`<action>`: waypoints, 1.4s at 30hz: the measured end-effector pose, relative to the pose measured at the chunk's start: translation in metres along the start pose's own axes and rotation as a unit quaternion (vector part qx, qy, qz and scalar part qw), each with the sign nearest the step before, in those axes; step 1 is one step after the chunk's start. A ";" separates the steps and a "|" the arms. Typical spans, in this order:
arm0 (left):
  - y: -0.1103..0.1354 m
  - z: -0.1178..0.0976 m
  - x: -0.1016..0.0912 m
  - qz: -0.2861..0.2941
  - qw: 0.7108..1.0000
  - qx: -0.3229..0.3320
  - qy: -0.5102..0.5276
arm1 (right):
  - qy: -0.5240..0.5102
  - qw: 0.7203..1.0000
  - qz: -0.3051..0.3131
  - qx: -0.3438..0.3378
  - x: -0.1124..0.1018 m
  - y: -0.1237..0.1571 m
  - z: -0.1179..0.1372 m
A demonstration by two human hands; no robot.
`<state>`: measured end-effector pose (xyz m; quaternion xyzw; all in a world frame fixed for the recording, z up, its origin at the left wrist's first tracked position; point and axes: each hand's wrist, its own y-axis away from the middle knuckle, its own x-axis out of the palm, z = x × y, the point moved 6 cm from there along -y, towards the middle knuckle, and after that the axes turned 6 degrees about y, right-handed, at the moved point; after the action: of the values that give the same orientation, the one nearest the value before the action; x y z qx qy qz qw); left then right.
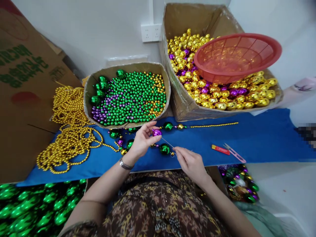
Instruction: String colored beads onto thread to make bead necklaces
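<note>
In my left hand (144,139) a shiny purple bead (157,132) is pinched between thumb and fingers. My right hand (189,160), lower and to the right, closes its fingertips on a thin needle or stiff thread (167,142) that reaches up to the purple bead. Just below lies a large green bead (165,149) on the strand, beside a small gold bead (172,153). Behind my left hand, another green bead (168,126) continues into a string of small gold beads (214,125). More strung beads (120,142) lie left of my wrist, partly hidden.
A box of small green, purple and gold beads (130,95) stands behind. A taller box (182,113) holds gold beads and a red basket (237,59). Gold bead strings (66,144) pile at left. Pink snips (235,154) and a red-yellow packet (220,149) lie right on the blue cloth (266,138).
</note>
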<state>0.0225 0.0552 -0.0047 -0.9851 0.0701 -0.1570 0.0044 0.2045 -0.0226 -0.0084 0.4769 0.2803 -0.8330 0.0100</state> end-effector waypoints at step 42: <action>-0.039 -0.008 0.000 0.041 0.976 -0.159 0.141 | -0.012 0.997 -0.077 0.029 -0.013 -0.010 -0.004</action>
<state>0.0251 0.0940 0.0039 -0.9375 0.1346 -0.2805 -0.1560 0.2116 -0.0156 0.0048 0.4441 0.2915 -0.8448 -0.0646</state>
